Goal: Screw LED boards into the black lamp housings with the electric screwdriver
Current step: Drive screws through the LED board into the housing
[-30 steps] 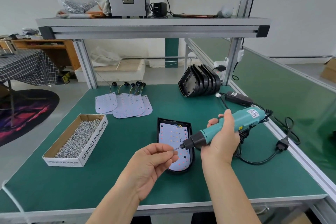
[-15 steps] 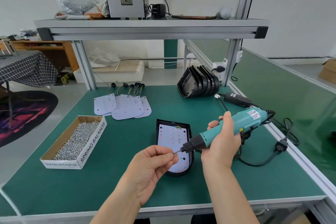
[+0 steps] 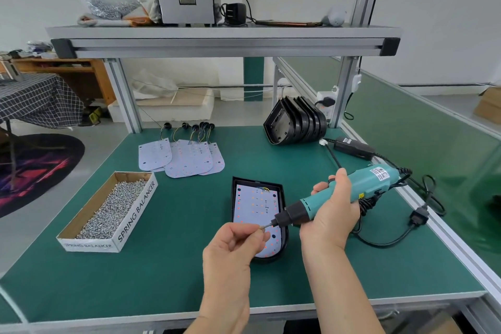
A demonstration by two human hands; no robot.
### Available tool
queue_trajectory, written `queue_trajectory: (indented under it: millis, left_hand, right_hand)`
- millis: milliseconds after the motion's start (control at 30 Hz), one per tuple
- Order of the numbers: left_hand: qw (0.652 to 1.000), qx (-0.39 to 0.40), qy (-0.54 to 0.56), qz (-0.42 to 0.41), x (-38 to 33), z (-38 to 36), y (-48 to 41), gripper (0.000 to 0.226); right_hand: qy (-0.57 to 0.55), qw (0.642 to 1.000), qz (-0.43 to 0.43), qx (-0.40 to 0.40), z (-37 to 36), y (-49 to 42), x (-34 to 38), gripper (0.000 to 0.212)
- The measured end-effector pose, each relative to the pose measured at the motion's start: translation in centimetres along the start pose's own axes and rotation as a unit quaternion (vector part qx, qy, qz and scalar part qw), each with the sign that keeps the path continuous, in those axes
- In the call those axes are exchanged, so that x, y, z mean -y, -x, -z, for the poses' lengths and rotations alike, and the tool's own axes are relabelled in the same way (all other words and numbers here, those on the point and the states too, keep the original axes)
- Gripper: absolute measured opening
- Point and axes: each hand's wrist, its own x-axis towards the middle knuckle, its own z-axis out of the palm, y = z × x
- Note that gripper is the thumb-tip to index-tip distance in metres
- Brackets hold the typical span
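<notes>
A black lamp housing (image 3: 233,199) lies flat on the green bench with a white LED board (image 3: 253,205) seated inside it. My right hand (image 3: 332,215) grips the teal electric screwdriver (image 3: 363,188), its bit pointing left and down above the board's near end. My left hand (image 3: 234,244) pinches something small at the bit tip, probably a screw; the item itself is too small to make out. Spare LED boards (image 3: 187,158) with wired black plugs lie fanned at the back left. A stack of empty black housings (image 3: 295,123) leans at the back right.
A cardboard box of screws (image 3: 108,211) marked SPRING BALANCER sits to the left. The screwdriver's power adapter (image 3: 353,148) and cable (image 3: 385,241) trail along the right edge. An aluminium shelf (image 3: 222,42) spans overhead on posts (image 3: 124,97).
Both hands have stayed together over the housing's near end, with the bit tip at my left fingertips. The view shifted slightly; nothing was picked up or let go.
</notes>
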Motion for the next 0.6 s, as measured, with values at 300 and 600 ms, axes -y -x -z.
queue_trajectory:
  millis: [300, 600]
  left_hand:
    - [0.984, 0.029, -0.136, -0.108, 0.24, 0.43, -0.22, 0.033]
    - [0.988, 0.038, -0.105, -0.108, 0.56, 0.40, -0.61, 0.034]
  right_hand:
    - [0.014, 0.999, -0.039, -0.008, 0.21, 0.11, -0.37, 0.019]
    - [0.011, 0.999, -0.034, -0.013, 0.22, 0.16, -0.32, 0.018]
